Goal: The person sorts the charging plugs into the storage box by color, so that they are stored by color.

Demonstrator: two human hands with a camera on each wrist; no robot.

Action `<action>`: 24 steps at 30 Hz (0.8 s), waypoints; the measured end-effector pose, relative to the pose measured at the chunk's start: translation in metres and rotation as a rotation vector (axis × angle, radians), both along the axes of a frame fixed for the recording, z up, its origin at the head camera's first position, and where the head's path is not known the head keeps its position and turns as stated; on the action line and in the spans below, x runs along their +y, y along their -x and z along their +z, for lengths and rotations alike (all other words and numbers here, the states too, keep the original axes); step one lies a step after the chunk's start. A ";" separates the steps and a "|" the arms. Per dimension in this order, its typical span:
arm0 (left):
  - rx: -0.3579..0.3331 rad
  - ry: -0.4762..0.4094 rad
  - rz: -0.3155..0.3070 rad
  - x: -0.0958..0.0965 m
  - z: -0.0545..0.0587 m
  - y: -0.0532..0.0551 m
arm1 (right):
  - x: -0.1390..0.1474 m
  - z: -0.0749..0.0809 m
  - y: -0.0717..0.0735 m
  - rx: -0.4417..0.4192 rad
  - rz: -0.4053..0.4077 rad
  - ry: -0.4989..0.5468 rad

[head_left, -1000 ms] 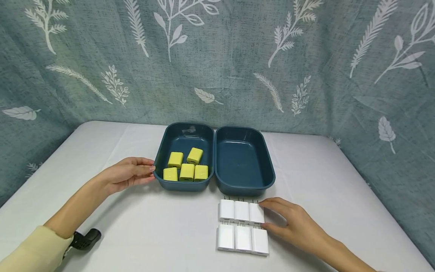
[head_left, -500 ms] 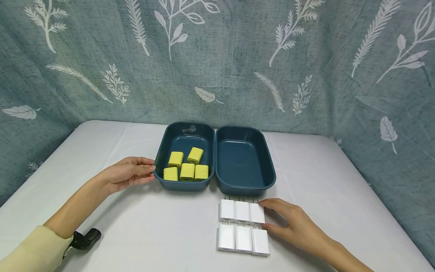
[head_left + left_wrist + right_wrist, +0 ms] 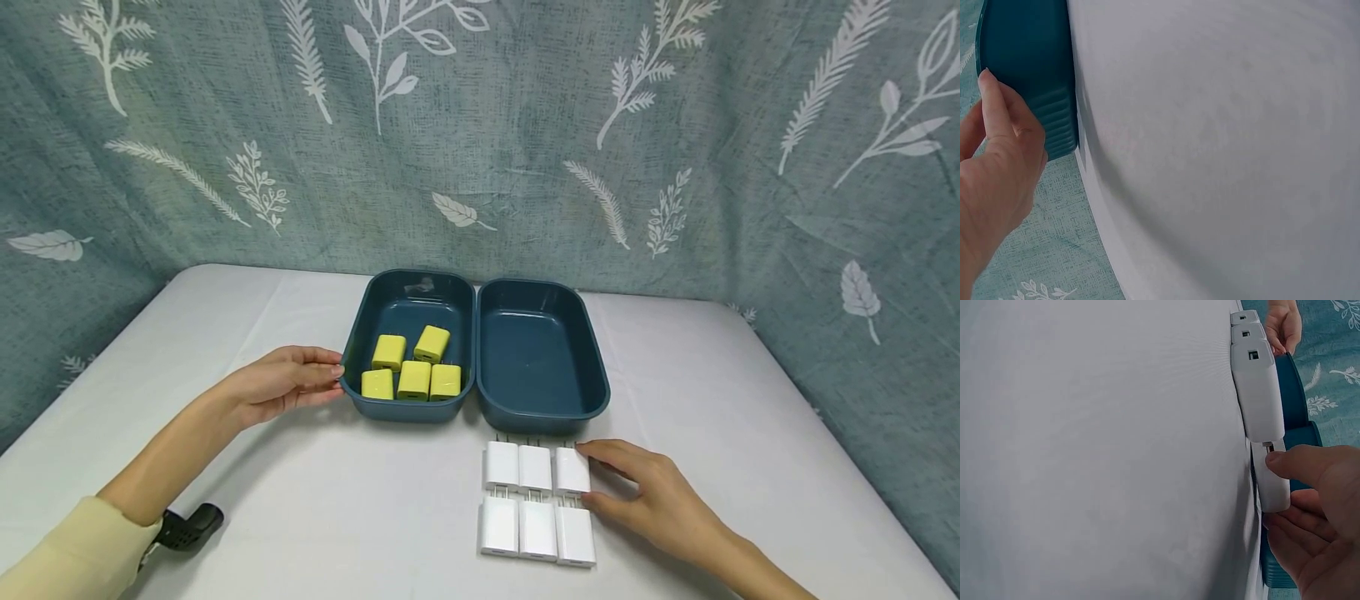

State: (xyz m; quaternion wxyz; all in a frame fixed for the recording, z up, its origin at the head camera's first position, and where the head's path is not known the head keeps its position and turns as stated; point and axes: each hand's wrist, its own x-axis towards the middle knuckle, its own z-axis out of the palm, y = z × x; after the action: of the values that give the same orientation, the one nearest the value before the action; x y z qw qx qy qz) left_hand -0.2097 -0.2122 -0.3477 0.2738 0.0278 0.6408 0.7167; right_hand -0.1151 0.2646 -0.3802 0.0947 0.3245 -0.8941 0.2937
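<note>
Six white plugs (image 3: 535, 469) lie in two rows on the table (image 3: 300, 500) — the right hand (image 3: 652, 493) pinches the rightmost plug (image 3: 572, 471) of the row nearer the table's far edge. Five yellow plugs (image 3: 414, 380) lie in the left bin (image 3: 408, 412), whose outer side the left hand (image 3: 281, 386) touches, fingers extended.

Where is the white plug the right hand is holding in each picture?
Head: lower right of centre, the white plug ends the upper row, pinched by the right hand.
Left wrist: not in it.
Right wrist: right of centre, slightly below mid-height.
Shared landmark: the left hand at the left bin, in all three.
</note>
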 end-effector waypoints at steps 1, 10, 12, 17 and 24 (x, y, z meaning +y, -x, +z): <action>0.001 0.002 0.000 0.000 0.000 0.000 | 0.001 0.000 0.000 0.008 0.000 0.005; 0.000 -0.003 0.004 0.002 -0.001 0.001 | 0.007 0.002 -0.008 0.036 -0.008 0.064; -0.004 0.000 0.009 0.002 -0.002 0.001 | 0.008 0.004 -0.009 0.035 -0.009 0.076; -0.013 0.002 0.013 0.002 -0.002 0.000 | 0.009 0.010 -0.011 0.063 -0.006 0.093; -0.010 0.001 0.016 0.001 0.001 0.000 | 0.007 0.020 -0.013 0.079 0.016 0.120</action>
State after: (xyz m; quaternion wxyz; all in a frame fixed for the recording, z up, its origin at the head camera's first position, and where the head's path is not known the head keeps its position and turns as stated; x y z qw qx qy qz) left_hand -0.2099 -0.2108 -0.3469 0.2711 0.0191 0.6401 0.7186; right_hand -0.1016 0.2718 -0.3598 0.1469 0.3365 -0.8679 0.3345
